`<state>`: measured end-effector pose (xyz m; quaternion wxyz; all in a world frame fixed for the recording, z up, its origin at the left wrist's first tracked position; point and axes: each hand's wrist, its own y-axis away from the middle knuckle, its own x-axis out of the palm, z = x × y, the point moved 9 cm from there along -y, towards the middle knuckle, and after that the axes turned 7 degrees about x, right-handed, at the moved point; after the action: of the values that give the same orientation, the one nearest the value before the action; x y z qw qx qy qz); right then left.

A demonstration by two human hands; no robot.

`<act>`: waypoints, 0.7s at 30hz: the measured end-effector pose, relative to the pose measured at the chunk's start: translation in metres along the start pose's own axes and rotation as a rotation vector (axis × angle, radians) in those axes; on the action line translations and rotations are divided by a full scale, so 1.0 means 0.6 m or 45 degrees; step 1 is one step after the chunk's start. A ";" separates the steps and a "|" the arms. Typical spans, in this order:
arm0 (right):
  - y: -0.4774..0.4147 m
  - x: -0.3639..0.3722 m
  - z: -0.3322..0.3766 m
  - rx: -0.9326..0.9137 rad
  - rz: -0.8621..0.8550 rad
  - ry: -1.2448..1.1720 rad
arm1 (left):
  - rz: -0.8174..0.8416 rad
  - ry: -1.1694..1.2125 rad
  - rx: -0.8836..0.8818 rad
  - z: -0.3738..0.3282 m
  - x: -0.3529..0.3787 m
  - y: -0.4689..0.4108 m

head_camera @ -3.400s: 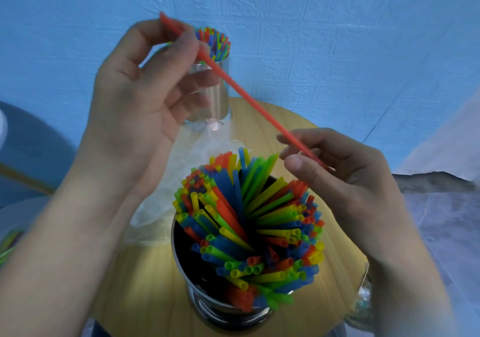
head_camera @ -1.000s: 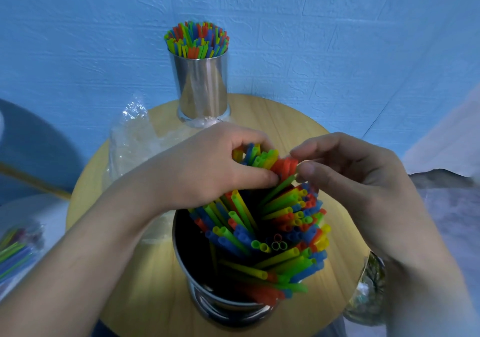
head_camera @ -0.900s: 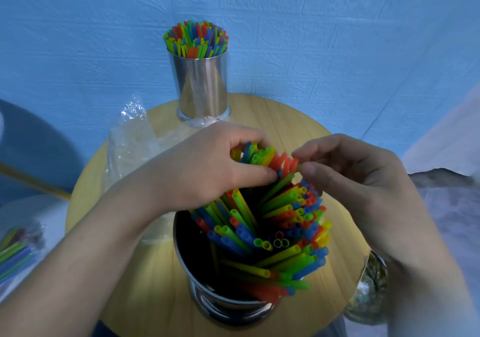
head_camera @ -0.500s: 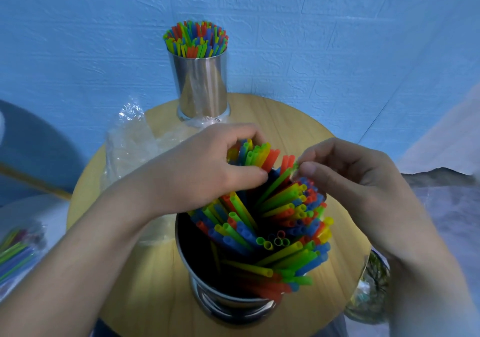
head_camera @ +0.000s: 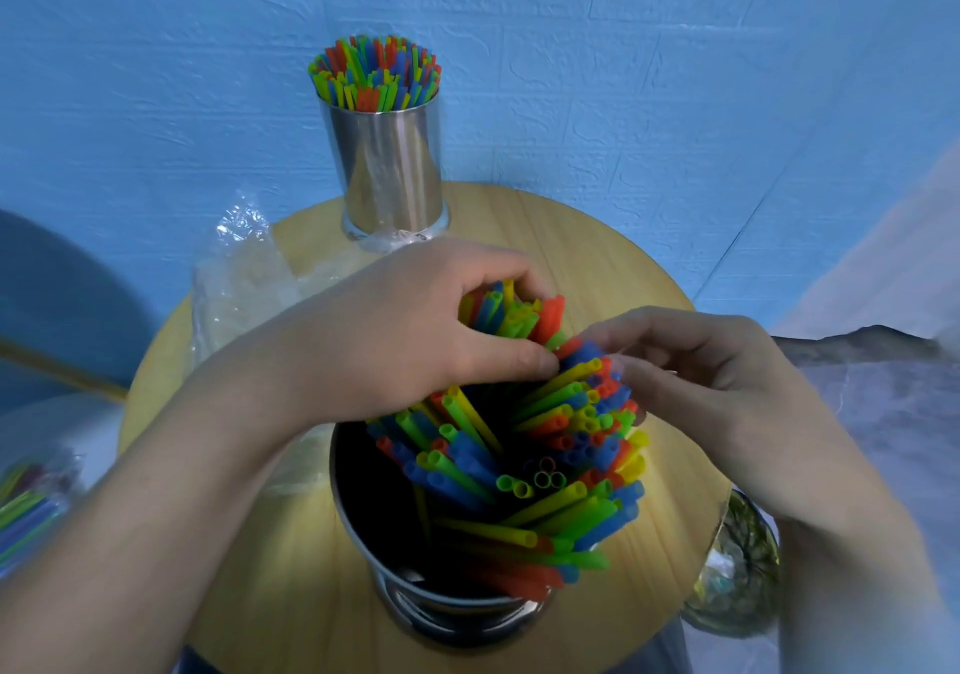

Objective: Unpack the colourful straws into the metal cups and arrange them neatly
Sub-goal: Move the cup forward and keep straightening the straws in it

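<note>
Over the near cup (head_camera: 447, 616), left hand (head_camera: 395, 340) grips a bunch of straws (head_camera: 511, 312) at the cup's 12 o'clock; right hand (head_camera: 717, 377) pinches tips at 2 o'clock. Far cup (head_camera: 387, 174), full, stands at table's (head_camera: 597, 268) 12 o'clock.

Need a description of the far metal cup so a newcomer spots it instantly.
Start at the round wooden table against the blue wall. At its far edge stands the far cup, a tall, shiny cylinder. Unlike the near cup, whose straws splay loosely under the left hand and right hand, its bunch stands upright, tight and even, and no hand touches it.
</note>
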<state>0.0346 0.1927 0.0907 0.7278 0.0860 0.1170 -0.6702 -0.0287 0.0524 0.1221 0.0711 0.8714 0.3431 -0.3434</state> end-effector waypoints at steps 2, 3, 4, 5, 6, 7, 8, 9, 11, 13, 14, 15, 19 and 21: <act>0.001 -0.002 -0.002 -0.009 -0.004 -0.009 | -0.013 -0.009 0.008 0.001 -0.001 0.001; 0.002 -0.002 -0.002 -0.009 0.005 -0.018 | -0.014 -0.014 0.012 0.001 -0.001 0.001; 0.003 -0.001 -0.002 -0.014 0.020 -0.033 | -0.014 -0.012 0.016 0.001 0.000 0.001; 0.004 0.000 -0.002 -0.019 0.038 -0.041 | -0.022 -0.008 0.016 0.001 -0.001 0.002; 0.006 0.002 -0.001 -0.024 0.061 -0.037 | -0.030 -0.005 0.014 0.001 -0.002 0.002; 0.007 0.003 -0.001 -0.026 0.081 -0.026 | -0.038 -0.003 0.011 0.001 -0.002 0.003; 0.008 0.005 0.000 -0.029 0.098 -0.017 | -0.050 -0.007 0.010 0.002 -0.003 0.004; 0.009 0.006 0.001 -0.029 0.110 -0.021 | -0.064 -0.016 0.009 0.003 -0.004 0.004; 0.007 0.007 0.004 -0.026 0.106 -0.034 | -0.098 -0.021 0.010 0.004 -0.006 0.007; 0.005 0.008 0.004 -0.010 0.078 -0.051 | -0.141 -0.031 -0.003 0.006 -0.009 0.010; 0.003 0.010 0.004 -0.009 0.057 -0.051 | -0.155 -0.041 0.001 0.006 -0.010 0.011; 0.000 0.010 0.003 -0.011 0.037 -0.051 | -0.161 -0.054 0.014 0.005 -0.011 0.012; -0.002 0.010 -0.004 0.018 0.003 -0.071 | -0.197 -0.057 0.042 0.002 -0.015 0.014; 0.001 0.016 -0.004 0.027 0.035 -0.067 | -0.180 0.001 0.008 0.010 -0.015 0.015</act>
<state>0.0360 0.1841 0.0857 0.7390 0.0778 0.0895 -0.6632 -0.0312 0.0387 0.1224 0.0439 0.8454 0.4028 -0.3481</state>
